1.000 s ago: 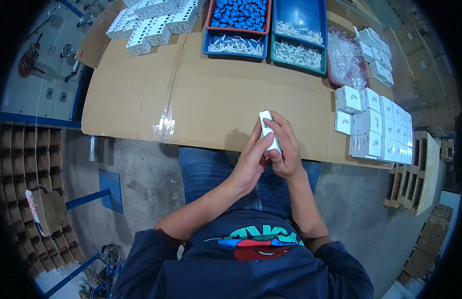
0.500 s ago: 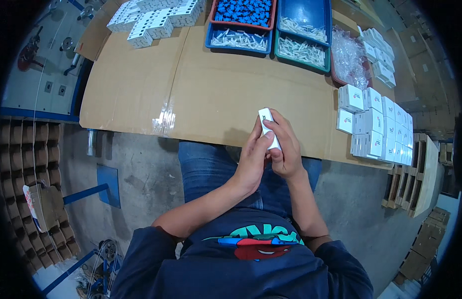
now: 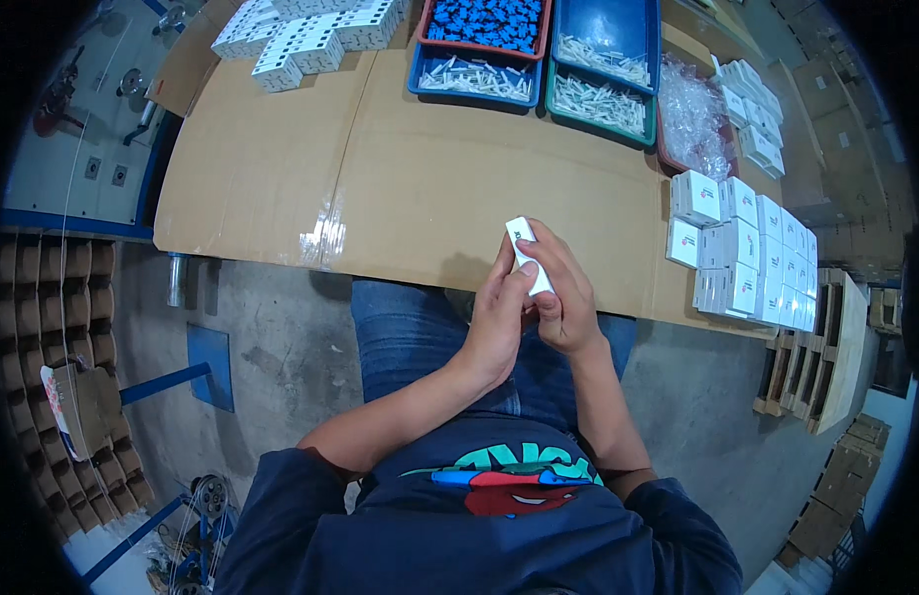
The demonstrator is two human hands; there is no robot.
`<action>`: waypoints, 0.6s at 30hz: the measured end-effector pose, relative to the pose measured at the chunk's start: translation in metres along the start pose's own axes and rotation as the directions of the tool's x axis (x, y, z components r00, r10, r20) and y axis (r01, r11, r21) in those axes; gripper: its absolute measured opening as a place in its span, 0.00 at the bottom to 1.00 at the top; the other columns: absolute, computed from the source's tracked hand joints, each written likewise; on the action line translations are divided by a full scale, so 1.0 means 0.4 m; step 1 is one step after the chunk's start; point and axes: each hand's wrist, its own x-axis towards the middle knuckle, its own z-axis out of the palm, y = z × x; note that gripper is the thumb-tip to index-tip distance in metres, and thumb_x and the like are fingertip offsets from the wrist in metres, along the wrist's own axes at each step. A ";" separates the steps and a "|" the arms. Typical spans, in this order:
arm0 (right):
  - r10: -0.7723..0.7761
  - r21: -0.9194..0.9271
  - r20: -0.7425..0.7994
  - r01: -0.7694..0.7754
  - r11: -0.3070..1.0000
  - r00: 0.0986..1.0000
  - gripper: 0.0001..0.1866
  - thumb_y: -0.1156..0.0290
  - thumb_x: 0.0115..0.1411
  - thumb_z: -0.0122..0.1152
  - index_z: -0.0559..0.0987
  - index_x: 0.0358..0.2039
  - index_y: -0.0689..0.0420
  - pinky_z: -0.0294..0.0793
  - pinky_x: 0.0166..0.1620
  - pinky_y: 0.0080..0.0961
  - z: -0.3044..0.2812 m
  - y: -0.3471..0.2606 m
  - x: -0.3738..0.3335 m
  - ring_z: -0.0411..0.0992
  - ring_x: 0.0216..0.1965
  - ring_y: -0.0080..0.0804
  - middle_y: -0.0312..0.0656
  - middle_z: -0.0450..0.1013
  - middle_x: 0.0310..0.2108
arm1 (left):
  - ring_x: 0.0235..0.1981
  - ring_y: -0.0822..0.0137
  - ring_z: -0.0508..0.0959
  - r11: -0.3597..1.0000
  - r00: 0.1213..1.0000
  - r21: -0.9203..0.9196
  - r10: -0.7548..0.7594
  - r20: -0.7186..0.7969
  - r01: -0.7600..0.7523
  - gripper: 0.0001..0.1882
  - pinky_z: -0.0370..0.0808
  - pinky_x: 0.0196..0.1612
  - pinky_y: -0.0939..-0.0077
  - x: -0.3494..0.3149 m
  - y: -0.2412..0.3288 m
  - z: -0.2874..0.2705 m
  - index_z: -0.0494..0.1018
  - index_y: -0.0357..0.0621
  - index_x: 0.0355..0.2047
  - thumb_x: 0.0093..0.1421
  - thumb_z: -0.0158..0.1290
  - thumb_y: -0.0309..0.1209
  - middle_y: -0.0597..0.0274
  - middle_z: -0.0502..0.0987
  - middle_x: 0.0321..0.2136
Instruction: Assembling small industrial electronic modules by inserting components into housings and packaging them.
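Observation:
A small white box (image 3: pixel 520 231), narrow side up with dark print near its far end, is held between both hands just over the table's near edge. My left hand (image 3: pixel 499 317) is closed around its left side, the thumb lying along the top. From the right, my right hand (image 3: pixel 570 293) wraps it, with fingers curled over the far side and the thumb near the lower end. The fingers beneath the box are hidden.
A cardboard-covered table (image 3: pixel 429 188) lies ahead. Stacked white boxes (image 3: pixel 742 238) stand at the right, more white boxes (image 3: pixel 315 40) at far left. Trays at the back hold blue pieces (image 3: pixel 484 22), white parts (image 3: pixel 598 107) and clear plastic bags (image 3: pixel 692 114).
The box's far end has tipped slightly to the left in my hands. Both hands keep their grip and hardly move.

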 end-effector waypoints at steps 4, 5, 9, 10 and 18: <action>0.000 0.001 0.009 0.000 1.000 1.000 0.31 0.46 0.75 0.45 0.76 0.57 0.63 0.73 0.59 0.44 0.001 -0.001 0.002 0.73 0.57 0.62 0.64 0.69 0.61 | 0.46 0.77 0.73 0.999 1.000 -0.046 0.007 0.004 -0.006 0.38 0.73 0.51 0.78 0.003 -0.001 -0.001 0.44 0.50 0.78 0.74 0.47 0.41 0.67 0.71 0.52; 0.019 0.008 0.012 -0.019 1.000 1.000 0.31 0.46 0.75 0.45 0.76 0.57 0.63 0.73 0.59 0.44 0.000 0.001 -0.001 0.73 0.57 0.62 0.64 0.69 0.61 | 0.46 0.77 0.73 0.999 1.000 -0.045 0.008 0.004 -0.008 0.38 0.73 0.51 0.78 0.004 -0.002 0.008 0.44 0.50 0.78 0.74 0.47 0.41 0.67 0.71 0.52; 0.060 0.027 0.007 -0.060 0.998 0.998 0.30 0.46 0.75 0.45 0.76 0.58 0.63 0.73 0.60 0.42 -0.001 0.004 -0.012 0.73 0.59 0.60 0.63 0.69 0.62 | 0.45 0.78 0.72 0.999 0.997 0.023 0.031 -0.067 -0.030 0.32 0.71 0.49 0.79 0.001 -0.007 0.022 0.53 0.52 0.74 0.74 0.43 0.46 0.67 0.71 0.48; 0.058 0.027 0.004 -0.058 0.998 0.998 0.30 0.46 0.75 0.45 0.76 0.58 0.63 0.73 0.60 0.42 -0.001 0.004 -0.010 0.73 0.59 0.60 0.63 0.69 0.62 | 0.46 0.77 0.72 0.999 0.997 0.039 0.019 -0.069 -0.016 0.33 0.71 0.49 0.79 0.001 -0.007 0.022 0.53 0.52 0.75 0.74 0.43 0.47 0.67 0.71 0.48; 0.210 0.138 0.078 -0.219 0.966 0.975 0.42 0.35 0.71 0.44 0.69 0.68 0.61 0.66 0.66 0.40 -0.022 0.001 0.024 0.65 0.68 0.54 0.59 0.63 0.68 | 0.44 0.77 0.74 0.995 0.998 0.101 0.012 0.064 -0.019 0.39 0.73 0.48 0.80 0.039 0.001 -0.016 0.46 0.47 0.77 0.74 0.49 0.46 0.65 0.72 0.50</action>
